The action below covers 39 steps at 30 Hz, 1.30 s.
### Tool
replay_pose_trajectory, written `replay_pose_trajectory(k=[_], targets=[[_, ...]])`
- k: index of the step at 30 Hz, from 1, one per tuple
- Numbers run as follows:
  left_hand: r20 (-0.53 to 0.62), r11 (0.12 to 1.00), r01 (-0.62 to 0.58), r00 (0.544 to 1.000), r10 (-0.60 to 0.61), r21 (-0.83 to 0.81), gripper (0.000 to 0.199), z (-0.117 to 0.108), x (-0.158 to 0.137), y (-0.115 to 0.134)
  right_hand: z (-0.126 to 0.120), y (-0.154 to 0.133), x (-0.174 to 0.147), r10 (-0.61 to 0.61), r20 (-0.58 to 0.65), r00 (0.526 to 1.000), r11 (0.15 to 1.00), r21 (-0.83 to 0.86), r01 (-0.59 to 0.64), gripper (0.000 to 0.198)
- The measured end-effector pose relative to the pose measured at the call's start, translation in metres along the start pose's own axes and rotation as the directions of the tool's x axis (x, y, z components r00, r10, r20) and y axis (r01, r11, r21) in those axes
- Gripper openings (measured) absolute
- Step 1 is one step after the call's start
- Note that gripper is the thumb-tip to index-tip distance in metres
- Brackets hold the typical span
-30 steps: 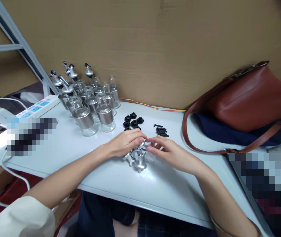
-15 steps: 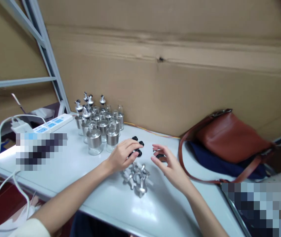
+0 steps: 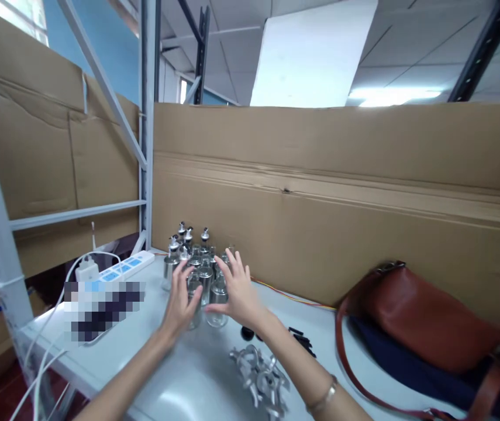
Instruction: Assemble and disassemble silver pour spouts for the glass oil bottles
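Observation:
My left hand (image 3: 180, 304) reaches forward with fingers apart, beside the front-left glass bottle (image 3: 194, 289) with its metal sleeve. My right hand (image 3: 241, 295) is spread open by another metal-sleeved glass bottle (image 3: 217, 299). Whether either hand touches the glass I cannot tell. Behind them stand several more bottles, some topped by silver pourer tops (image 3: 204, 235) with black tips. Nearer me, partly behind my right forearm, lies a pile of silver spout-like metal pieces (image 3: 261, 377). Black round pieces (image 3: 247, 333) sit just beyond that pile.
Thin black pieces (image 3: 302, 341) lie right of my forearm. A brown leather bag (image 3: 429, 316) on dark blue cloth takes up the right side. At left are a white power strip (image 3: 129, 266) and cables. A cardboard wall (image 3: 320, 234) closes off the back of the white table (image 3: 144, 362).
The view has tilted up, showing the ceiling and rack. Both hands have moved from around the black pieces and metal pile to the front bottles, fingers spread.

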<state>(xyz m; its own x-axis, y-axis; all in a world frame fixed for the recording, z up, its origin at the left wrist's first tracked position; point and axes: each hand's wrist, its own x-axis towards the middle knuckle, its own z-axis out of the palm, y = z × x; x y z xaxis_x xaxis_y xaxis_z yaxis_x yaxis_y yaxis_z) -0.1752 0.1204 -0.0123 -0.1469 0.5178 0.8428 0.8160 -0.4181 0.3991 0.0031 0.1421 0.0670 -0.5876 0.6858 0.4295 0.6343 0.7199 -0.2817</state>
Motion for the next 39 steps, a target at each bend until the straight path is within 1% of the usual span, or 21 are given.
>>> replay_pose_trajectory(k=[1,2,4,7,9,12,16,19,21,24,26,27,28,29,30,31,32,33,36,39], targets=[[-0.003,0.998,-0.054,0.999,0.054,0.010,0.041,0.007,-0.006,-0.004,0.003,0.001,0.011,0.025,0.037,0.999,0.999,0.020,-0.026,0.117],[-0.031,0.995,-0.091,0.995,0.092,0.031,0.044,0.013,-0.011,-0.007,0.004,0.003,0.021,0.050,0.073,0.996,0.997,0.047,-0.053,0.118],[-0.087,0.990,-0.123,0.988,0.128,0.065,0.046,0.026,-0.015,-0.012,0.007,0.012,0.036,0.081,0.109,0.991,0.994,0.069,-0.088,0.121],[-0.110,0.986,-0.144,0.982,0.154,0.086,0.046,0.043,-0.010,-0.020,0.012,0.029,0.052,0.079,0.159,0.984,0.992,0.087,-0.094,0.127],[-0.114,0.984,-0.149,0.981,0.160,0.099,0.045,0.052,-0.005,-0.025,0.016,0.039,0.059,0.059,0.172,0.983,0.993,0.092,-0.076,0.120],[-0.126,0.984,-0.136,0.981,0.150,0.119,0.044,0.063,0.000,-0.033,0.020,0.050,0.067,0.023,0.166,0.986,0.995,0.091,-0.039,0.103],[-0.138,0.987,-0.093,0.984,0.111,0.128,0.042,0.072,0.002,-0.039,0.020,0.055,0.068,-0.010,0.132,0.991,0.998,0.066,0.001,0.098],[-0.133,0.993,-0.055,0.989,0.069,0.103,0.042,0.071,0.000,-0.038,0.016,0.052,0.062,-0.008,0.099,0.995,1.000,0.019,0.006,0.095],[-0.122,0.997,-0.038,0.992,0.045,0.062,0.043,0.066,-0.003,-0.034,0.011,0.049,0.059,0.002,0.084,0.996,1.000,-0.016,0.000,0.089],[-0.124,1.000,-0.001,0.992,-0.003,-0.031,0.043,0.053,-0.006,-0.030,0.004,0.038,0.058,0.023,0.040,0.999,0.998,-0.060,-0.020,0.076],[-0.167,0.992,0.059,0.983,-0.076,-0.109,0.043,0.042,-0.001,-0.034,0.001,0.026,0.061,0.016,-0.013,1.000,0.997,-0.076,-0.017,0.068],[-0.199,0.983,0.103,0.971,-0.133,-0.153,0.044,0.037,0.006,-0.039,0.002,0.017,0.064,0.000,-0.039,0.999,0.997,-0.076,-0.003,0.066],[-0.238,0.967,0.158,0.950,-0.205,-0.200,0.045,0.031,0.015,-0.045,0.004,0.007,0.067,-0.025,-0.061,0.998,0.997,-0.071,0.020,0.064],[-0.273,0.943,0.220,0.918,-0.287,-0.251,0.046,0.026,0.026,-0.053,0.008,-0.004,0.071,-0.055,-0.073,0.996,0.997,-0.061,0.051,0.064],[-0.283,0.910,0.283,0.885,-0.369,-0.303,0.045,0.021,0.038,-0.061,0.013,-0.016,0.075,-0.076,-0.084,0.994,0.996,-0.046,0.072,0.064],[-0.267,0.873,0.339,0.857,-0.441,-0.352,0.043,0.017,0.051,-0.070,0.020,-0.027,0.080,-0.085,-0.094,0.992,0.996,-0.029,0.083,0.063],[-0.225,0.836,0.385,0.840,-0.493,-0.392,0.041,0.013,0.064,-0.078,0.028,-0.038,0.084,-0.087,-0.103,0.991,0.996,-0.011,0.086,0.061],[-0.168,0.803,0.421,0.834,-0.526,-0.422,0.040,0.010,0.074,-0.085,0.036,-0.047,0.087,-0.086,-0.112,0.990,0.996,0.005,0.087,0.058],[0.015,0.727,0.492,0.833,-0.553,-0.479,0.034,0.002,0.093,-0.096,0.059,-0.067,0.095,-0.044,-0.146,0.988,0.997,0.058,0.053,0.051],[0.133,0.676,0.532,0.825,-0.549,-0.509,0.027,-0.007,0.094,-0.096,0.073,-0.074,0.096,0.023,-0.188,0.982,0.992,0.130,0.002,0.051]])
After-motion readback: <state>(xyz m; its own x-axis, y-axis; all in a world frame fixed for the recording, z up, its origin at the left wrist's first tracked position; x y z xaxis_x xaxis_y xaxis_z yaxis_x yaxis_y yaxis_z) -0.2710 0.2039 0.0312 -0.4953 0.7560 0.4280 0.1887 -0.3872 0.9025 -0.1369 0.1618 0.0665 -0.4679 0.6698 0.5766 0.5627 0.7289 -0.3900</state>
